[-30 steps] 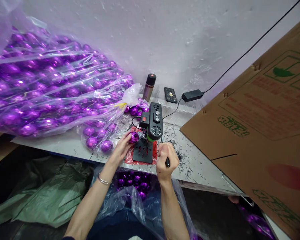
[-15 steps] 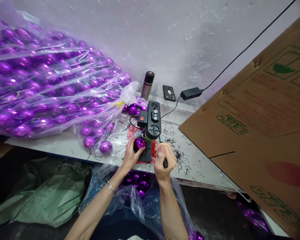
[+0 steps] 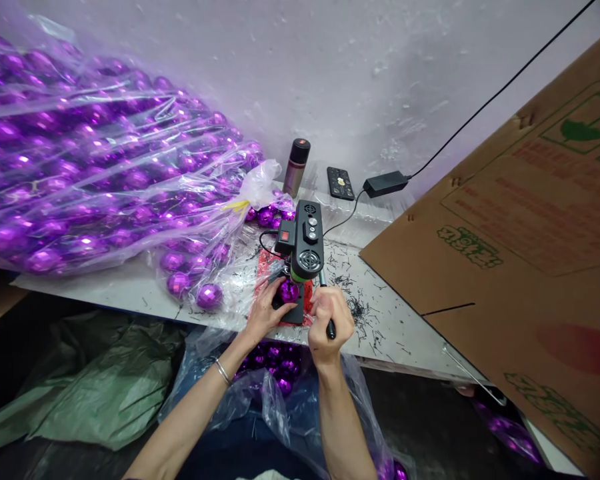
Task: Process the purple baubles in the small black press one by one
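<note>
The purple ball (image 3: 289, 291) is held at its left and near sides by the left hand (image 3: 265, 312), with the fingers curved round it and the thumb spread toward the plate (image 3: 296, 316). It lies over the plate, just beneath the green-ringed underside of the black machine (image 3: 309, 233). Whether the ball is touched by the machine from above cannot be told. The lever (image 3: 322, 277) at the machine's right side is gripped by the right hand (image 3: 331, 320), closed in a fist around it, with the black end showing below.

For good work here, the ball is best seated squarely under the machine's head and steadied from the side, so that it cannot roll on the flat plate. Fingertips and thumb should be held low and clear of the gap beneath the head, since a pinch seems the chief risk. The lever is best worked smoothly and without a jerk; a sudden pull could tilt the ball or mark its shiny faceted surface.

The machine is set on a red sheet (image 3: 308, 298) on the counter (image 3: 395, 327), and dark bits (image 3: 358, 311) are scattered to its right. These are best brushed away from the plate if any get under the ball. The cable (image 3: 349, 219) behind should be left slack.
</note>
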Available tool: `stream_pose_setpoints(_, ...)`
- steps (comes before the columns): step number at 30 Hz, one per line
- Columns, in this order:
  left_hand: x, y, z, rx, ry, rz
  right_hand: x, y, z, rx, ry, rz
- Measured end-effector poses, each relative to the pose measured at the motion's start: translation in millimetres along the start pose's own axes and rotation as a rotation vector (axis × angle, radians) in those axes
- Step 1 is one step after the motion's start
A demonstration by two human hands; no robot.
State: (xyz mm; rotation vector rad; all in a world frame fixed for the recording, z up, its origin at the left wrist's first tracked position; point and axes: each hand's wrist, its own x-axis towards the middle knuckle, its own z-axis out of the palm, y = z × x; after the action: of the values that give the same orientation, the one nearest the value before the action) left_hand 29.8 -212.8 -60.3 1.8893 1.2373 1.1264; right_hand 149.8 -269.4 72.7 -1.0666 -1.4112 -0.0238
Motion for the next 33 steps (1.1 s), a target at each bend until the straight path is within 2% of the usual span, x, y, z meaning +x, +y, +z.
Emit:
stream_pose_setpoints(5, -1, -5, 2.4, -0.018, -0.012, 0.001, -10, 6, 3, -0.034, 0.027, -0.003)
stream_pose_setpoints(14, -2, -4, 2.6, 0.002, 0.01, 0.029, -42, 36, 17, -0.031, 0.106, -0.094)
stream_pose_setpoints(33, -3, -7, 5.4, 0.004, 0.047, 0.077, -51, 49, 19, -0.087, 0.117, -0.161)
